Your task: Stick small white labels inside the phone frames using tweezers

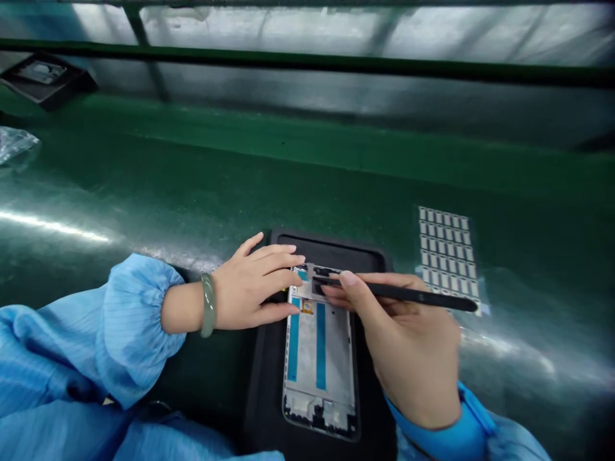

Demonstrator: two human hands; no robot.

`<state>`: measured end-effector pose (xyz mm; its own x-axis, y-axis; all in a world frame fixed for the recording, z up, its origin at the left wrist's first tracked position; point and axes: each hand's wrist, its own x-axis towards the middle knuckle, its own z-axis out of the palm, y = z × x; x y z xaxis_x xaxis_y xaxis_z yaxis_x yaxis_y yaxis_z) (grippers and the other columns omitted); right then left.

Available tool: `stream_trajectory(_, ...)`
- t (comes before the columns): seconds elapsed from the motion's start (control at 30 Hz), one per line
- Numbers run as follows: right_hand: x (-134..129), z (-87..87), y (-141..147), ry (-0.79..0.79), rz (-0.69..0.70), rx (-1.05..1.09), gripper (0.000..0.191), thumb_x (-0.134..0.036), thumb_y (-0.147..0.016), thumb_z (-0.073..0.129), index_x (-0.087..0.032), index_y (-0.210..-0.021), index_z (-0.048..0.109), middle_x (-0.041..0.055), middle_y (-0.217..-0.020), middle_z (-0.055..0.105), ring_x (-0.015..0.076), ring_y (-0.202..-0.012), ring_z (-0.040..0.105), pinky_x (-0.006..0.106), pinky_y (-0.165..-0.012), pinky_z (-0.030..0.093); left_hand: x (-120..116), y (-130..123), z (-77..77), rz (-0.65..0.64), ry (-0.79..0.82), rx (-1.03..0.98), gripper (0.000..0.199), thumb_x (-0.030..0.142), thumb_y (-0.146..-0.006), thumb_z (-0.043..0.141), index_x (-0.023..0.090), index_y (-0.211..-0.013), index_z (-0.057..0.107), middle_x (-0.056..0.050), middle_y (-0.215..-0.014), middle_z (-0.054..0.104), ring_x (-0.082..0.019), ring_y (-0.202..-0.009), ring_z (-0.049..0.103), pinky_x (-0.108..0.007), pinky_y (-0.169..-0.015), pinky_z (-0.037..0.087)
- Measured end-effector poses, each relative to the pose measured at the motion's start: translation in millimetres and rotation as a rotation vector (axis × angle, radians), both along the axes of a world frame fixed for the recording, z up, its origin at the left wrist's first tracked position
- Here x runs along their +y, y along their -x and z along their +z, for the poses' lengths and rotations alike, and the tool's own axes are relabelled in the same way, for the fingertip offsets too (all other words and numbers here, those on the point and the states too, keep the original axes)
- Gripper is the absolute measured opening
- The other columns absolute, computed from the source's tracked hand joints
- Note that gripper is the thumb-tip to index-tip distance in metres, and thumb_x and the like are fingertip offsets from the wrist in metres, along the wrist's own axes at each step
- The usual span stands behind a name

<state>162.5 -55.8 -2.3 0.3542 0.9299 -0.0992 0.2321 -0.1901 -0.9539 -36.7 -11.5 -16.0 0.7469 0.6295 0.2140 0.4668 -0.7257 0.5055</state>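
A phone frame [341, 358] with blue strips on its metal back lies in a black tray [266, 390] in front of me. My left hand [254, 285] rests at the frame's upper left edge, fingers stretched out and holding nothing. In my right hand [413, 358] is a pair of black tweezers [427, 296], gripped between thumb and fingers. Their tip points left, at the upper part of the frame, near a dark grey rectangle. Whether the tip pinches anything is too small to tell. A small gold-coloured connector [306, 306] shows just below my left fingertips.
A sheet of small light rectangular pieces [446, 250] lies on the green bench [230, 179] to the right. At the far left stands another black tray [72, 86] with a metallic part in it. Below it sits clear plastic wrapping [14, 146]. A dark green rail [307, 61] runs across the back.
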Motion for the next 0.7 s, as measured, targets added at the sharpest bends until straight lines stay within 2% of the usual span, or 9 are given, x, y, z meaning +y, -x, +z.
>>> stream_trajectory(0.27, -0.2, 2.4, 1.3, 0.009, -0.005, -0.029, 0.03, -0.045, -0.077, 0.073, -0.02, -0.083, 0.06, 0.0017, -0.069, 0.071, 0.0192, -0.065, 0.072, 0.028, -0.058, 0.063, 0.3, 0.9, 1.1, -0.004, -0.028, -0.015, 0.027, 0.038, -0.095, 0.051, 0.018, -0.111, 0.06, -0.011, -0.132, 0.06, -0.027, -0.132, 0.047, -0.057, -0.115, 0.024)
stream_trajectory(0.57, 0.4, 2.5, 0.3, 0.011, 0.014, -0.066, 0.03, -0.046, -0.077, 0.073, -0.019, -0.083, 0.06, 0.0019, -0.068, 0.07, 0.0202, -0.064, 0.072, 0.03, -0.056, 0.063, 0.1, 0.5, 2.3, -0.002, -0.014, -0.012, 0.028, 0.04, -0.095, 0.052, 0.018, -0.11, 0.06, -0.012, -0.132, 0.06, -0.028, -0.132, 0.046, -0.06, -0.116, 0.015)
stream_trajectory(0.7, 0.8, 3.7, 1.4, 0.008, 0.014, -0.095, 0.029, -0.046, -0.078, 0.073, -0.02, -0.082, 0.061, 0.0017, -0.067, 0.07, 0.0199, -0.063, 0.072, 0.03, -0.056, 0.063, -0.9, -0.8, 3.1, 0.013, -0.027, -0.001, 0.026, 0.037, -0.097, 0.047, 0.018, -0.11, 0.06, -0.011, -0.131, 0.06, -0.027, -0.13, 0.048, -0.06, -0.116, 0.015)
